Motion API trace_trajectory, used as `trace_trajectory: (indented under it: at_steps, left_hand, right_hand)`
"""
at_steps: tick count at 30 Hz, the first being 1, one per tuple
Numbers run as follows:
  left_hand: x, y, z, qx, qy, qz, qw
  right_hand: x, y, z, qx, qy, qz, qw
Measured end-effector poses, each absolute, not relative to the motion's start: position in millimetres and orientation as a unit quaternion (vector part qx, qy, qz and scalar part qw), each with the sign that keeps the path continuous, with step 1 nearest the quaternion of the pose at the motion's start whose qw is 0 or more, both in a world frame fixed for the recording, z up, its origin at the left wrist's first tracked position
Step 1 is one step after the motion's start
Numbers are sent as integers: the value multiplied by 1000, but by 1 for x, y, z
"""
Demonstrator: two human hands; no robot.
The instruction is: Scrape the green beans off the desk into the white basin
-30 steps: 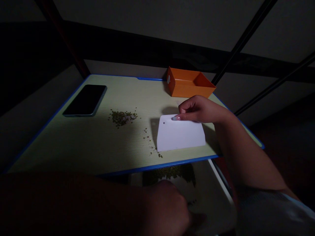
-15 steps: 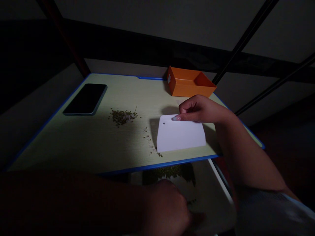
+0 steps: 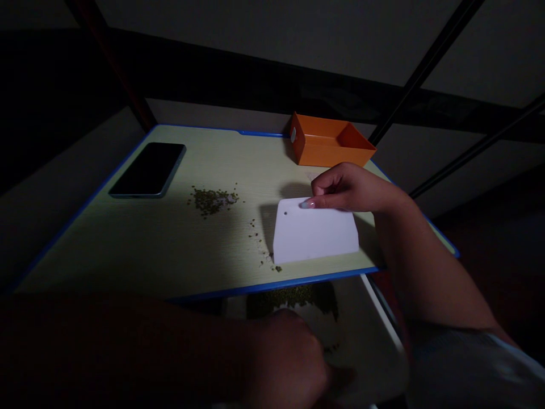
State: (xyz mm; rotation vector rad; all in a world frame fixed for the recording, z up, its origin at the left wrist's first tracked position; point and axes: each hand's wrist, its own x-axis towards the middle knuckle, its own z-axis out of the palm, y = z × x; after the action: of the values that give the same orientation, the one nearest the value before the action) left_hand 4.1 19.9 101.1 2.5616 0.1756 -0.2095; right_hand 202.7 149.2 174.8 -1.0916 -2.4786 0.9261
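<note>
My right hand (image 3: 351, 190) pinches the top edge of a white plastic scraper (image 3: 314, 232), which stands on its lower edge on the pale table (image 3: 140, 244) near the front blue rim. A small pile of green beans (image 3: 210, 200) lies left of the scraper, and a thin trail of loose beans (image 3: 261, 245) runs along its left side. My left hand (image 3: 289, 360) is below the table's front edge in deep shadow, closed on a white tray (image 3: 366, 341) that holds more green beans (image 3: 293, 298).
A dark phone (image 3: 148, 169) lies flat at the table's back left. An orange open box (image 3: 330, 142) stands at the back right corner. Dark metal bars (image 3: 426, 62) cross behind the table. The surroundings are very dim.
</note>
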Motion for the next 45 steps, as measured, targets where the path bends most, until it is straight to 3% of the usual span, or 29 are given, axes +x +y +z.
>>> trace_trajectory:
  at_steps: [9, 45]
  left_hand:
    - [8, 26, 112, 951, 28, -164, 261]
    - [9, 25, 111, 949, 41, -160, 269]
  right_hand:
    - [200, 150, 170, -376, -862, 315, 125]
    - [191, 149, 159, -317, -889, 319, 88]
